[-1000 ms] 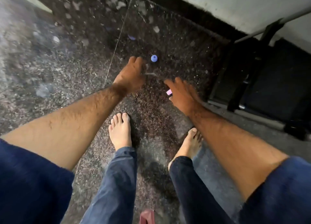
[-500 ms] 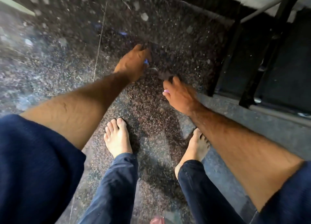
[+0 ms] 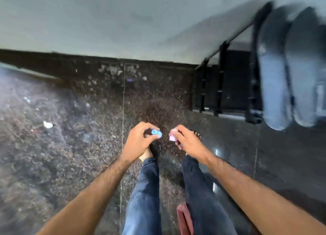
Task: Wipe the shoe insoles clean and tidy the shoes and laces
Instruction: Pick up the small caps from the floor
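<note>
While the left hand [image 3: 136,143] pinches a small blue plastic cap [image 3: 156,132] between thumb and fingertips, the right hand [image 3: 187,141] curls round a small pink plastic bottle-like piece [image 3: 172,137], the two held just apart above the dark speckled stone floor [image 3: 70,137]. A pair of grey shoe insoles [image 3: 289,76], blurred, leans on the black metal rack [image 3: 222,86] at the floor's right edge by the wall; no shoes or laces show. Risk, as I judge it: a cap this small could slip in joining, bounce and vanish under that rack, or the pink piece could spill onto the bare feet [image 3: 195,135] below.
</note>
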The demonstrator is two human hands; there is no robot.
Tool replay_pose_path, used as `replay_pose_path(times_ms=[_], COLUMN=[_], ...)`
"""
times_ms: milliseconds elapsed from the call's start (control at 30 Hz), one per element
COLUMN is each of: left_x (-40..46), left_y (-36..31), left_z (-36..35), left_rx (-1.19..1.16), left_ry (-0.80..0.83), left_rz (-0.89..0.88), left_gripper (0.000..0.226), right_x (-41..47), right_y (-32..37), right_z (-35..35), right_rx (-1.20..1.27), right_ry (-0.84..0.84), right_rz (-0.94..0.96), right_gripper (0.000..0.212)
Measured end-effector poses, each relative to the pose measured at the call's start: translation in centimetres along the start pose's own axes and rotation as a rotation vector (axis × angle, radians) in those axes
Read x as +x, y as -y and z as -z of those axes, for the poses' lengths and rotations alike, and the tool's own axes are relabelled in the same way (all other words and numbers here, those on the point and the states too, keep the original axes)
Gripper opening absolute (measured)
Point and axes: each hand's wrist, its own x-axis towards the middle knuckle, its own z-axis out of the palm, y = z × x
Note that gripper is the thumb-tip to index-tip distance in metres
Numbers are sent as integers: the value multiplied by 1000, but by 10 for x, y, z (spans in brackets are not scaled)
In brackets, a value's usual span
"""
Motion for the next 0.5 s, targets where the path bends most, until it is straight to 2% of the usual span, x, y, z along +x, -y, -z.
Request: replay_pose_path(times_ms=[167,267,500], left_x=[-69,-98,-138], left_y=[-131,-200,-329], left_z=[50,65,30], left_rx=[-9,-2,27], left_ry=[74,128,155], left_rz=[-85,-210,-360], left_gripper=[14,15,20], right_x=[-132,-202,-321], right_y=[71,98,107], right_z=[32,54,119], right_rx=[31,15,39], right_ry=[-117,-185,-379], right_rz=[59,141,212], right_gripper=[15,12,19])
